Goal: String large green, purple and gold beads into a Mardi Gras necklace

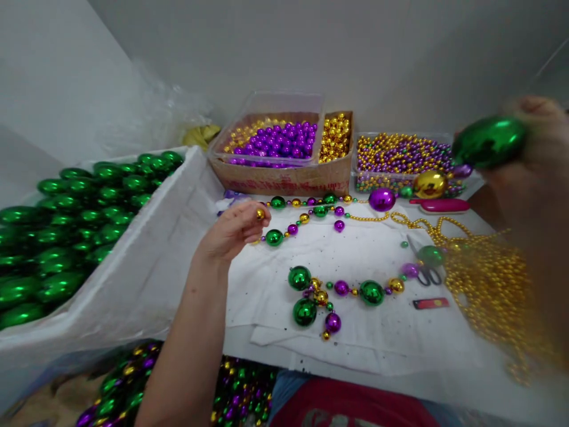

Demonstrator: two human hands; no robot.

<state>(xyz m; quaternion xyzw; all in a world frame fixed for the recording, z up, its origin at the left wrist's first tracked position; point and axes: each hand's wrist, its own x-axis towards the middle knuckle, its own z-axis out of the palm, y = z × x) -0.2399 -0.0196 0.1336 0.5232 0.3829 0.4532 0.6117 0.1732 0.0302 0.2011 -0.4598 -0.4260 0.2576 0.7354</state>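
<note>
My left hand [235,228] is raised over the white cloth, its fingers pinched on a small gold bead [260,214]. At the upper right, my right hand [540,142] is smeared by motion, with its fingers closed at the end of a bead garland. A large green bead [489,142] hangs against that hand, followed by a big gold bead [430,184] and a large purple bead [382,200]. Between my hands, rows of green, gold and purple beads [311,202] run across the cloth. A thin clear line stretches near the left fingertips.
A white foam box [133,249] of large green beads stands left. Behind are a cardboard box [284,179] and a clear tub [402,178] of beads. Scissors [429,274], a lighter [431,303], another bead string [371,293] and gold bead chains [484,290] lie on the table.
</note>
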